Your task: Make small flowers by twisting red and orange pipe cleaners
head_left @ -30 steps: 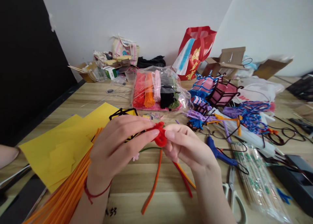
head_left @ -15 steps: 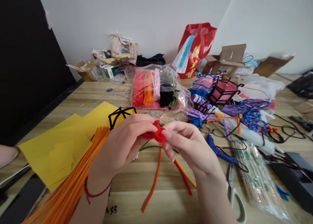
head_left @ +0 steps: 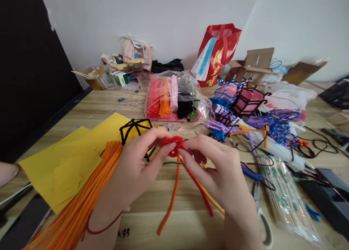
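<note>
Between my hands is a red pipe-cleaner flower (head_left: 174,152) made of several fuzzy loops. My left hand (head_left: 144,159) pinches its left loops with thumb and forefinger. From the right, my right hand (head_left: 211,162) closes thumb and forefinger on its right edge. Below it, an orange pipe cleaner (head_left: 174,202) and a red pipe cleaner (head_left: 201,193) run toward me across the table, with a yellow-orange one (head_left: 214,202) alongside. Part of a green stem (head_left: 173,163) shows under the flower. A black frame with yellow panels (head_left: 135,129) stands behind my left hand.
Orange pipe cleaners (head_left: 79,202) and yellow sheets (head_left: 60,159) lie at left. Bagged pipe cleaners (head_left: 174,97) sit ahead. At right are pink lanterns (head_left: 249,100), a blue glue gun (head_left: 252,173), scissors (head_left: 264,224) and bagged sticks (head_left: 286,195). Another person's arm (head_left: 8,173) shows at far left.
The red flower has been turned so its loops face me more. My left thumb now presses on its front, and my right fingers have shifted to its right edge.
</note>
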`<state>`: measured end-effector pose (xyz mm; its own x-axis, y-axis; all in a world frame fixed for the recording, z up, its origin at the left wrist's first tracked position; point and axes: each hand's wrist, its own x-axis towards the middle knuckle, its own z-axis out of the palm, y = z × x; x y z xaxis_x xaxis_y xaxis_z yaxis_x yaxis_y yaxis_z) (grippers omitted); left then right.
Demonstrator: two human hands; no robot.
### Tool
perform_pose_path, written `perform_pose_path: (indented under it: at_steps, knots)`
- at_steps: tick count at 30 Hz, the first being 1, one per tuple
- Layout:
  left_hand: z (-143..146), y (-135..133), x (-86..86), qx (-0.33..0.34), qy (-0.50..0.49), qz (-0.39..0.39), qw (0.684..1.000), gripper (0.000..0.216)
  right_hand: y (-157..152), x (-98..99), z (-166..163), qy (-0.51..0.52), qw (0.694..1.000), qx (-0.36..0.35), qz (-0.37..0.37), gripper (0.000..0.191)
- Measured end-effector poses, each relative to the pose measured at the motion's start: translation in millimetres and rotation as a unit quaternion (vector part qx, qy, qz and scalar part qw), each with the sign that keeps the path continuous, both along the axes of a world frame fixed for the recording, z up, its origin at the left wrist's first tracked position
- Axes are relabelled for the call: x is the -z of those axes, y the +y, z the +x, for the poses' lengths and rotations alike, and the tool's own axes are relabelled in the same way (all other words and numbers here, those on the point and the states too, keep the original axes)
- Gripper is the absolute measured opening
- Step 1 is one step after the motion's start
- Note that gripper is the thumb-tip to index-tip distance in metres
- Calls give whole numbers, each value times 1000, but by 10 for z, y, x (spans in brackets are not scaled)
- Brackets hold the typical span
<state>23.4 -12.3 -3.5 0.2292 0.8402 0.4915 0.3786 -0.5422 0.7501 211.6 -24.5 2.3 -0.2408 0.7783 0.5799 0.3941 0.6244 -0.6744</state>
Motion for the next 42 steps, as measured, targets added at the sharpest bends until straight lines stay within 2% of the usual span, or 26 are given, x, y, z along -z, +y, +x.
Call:
perform_pose_path:
  at_steps: [3, 6, 8, 10, 13, 16, 18, 21, 23, 25, 28, 31, 34, 39, 42]
  knots:
    - [-6, -19, -28, 6, -33, -73, 997, 4, 34, 13, 50, -116, 987, -1, 111, 14]
    - [-19, -10, -58, 1, -65, -125, 990, 10, 102, 46, 65, -143, 978, -29, 149, 18]
    - [-24, 6, -67, -13, -80, -152, 985, 16, 128, 69, 39, -85, 988, -41, 120, 13]
    - [-21, 16, -66, -34, -97, -163, 981, 23, 128, 87, -18, 13, 999, -31, 36, 8]
    - [-6, 2, -61, -56, -121, -136, 982, 27, 99, 100, -125, 136, 986, 5, -100, 8]
    - [5, -27, -49, -63, -115, -89, 987, 19, 82, 91, -184, 205, 962, 14, -180, 12]
    - [-2, -27, -31, -81, -89, -41, 992, 11, 91, 72, -176, 239, 944, 2, -227, 21]
    - [-35, 22, -4, -91, -34, 86, 992, 9, 132, 38, -123, 292, 897, -91, -318, 36]
    - [-66, 69, 0, -72, 6, 196, 978, 17, 163, 22, -91, 327, 855, -160, -369, 42]
    - [-100, 102, -7, -56, 49, 302, 950, 19, 187, 15, -75, 352, 823, -196, -401, 45]
    - [-150, 108, -14, -56, 118, 396, 909, 20, 202, 12, -65, 364, 803, -209, -423, 44]
    - [-184, 87, 5, -72, 160, 440, 881, 24, 199, 9, -53, 362, 808, -190, -423, 37]
    - [-202, 81, 33, -78, 170, 452, 872, 24, 194, 4, -43, 354, 821, -174, -413, 34]
    - [-211, 90, 50, -56, 160, 389, 906, 24, 184, -14, -60, 337, 839, -169, -392, 31]
    - [-182, 85, 20, -38, 143, 342, 928, 23, 155, -13, -79, 316, 872, -143, -346, 27]
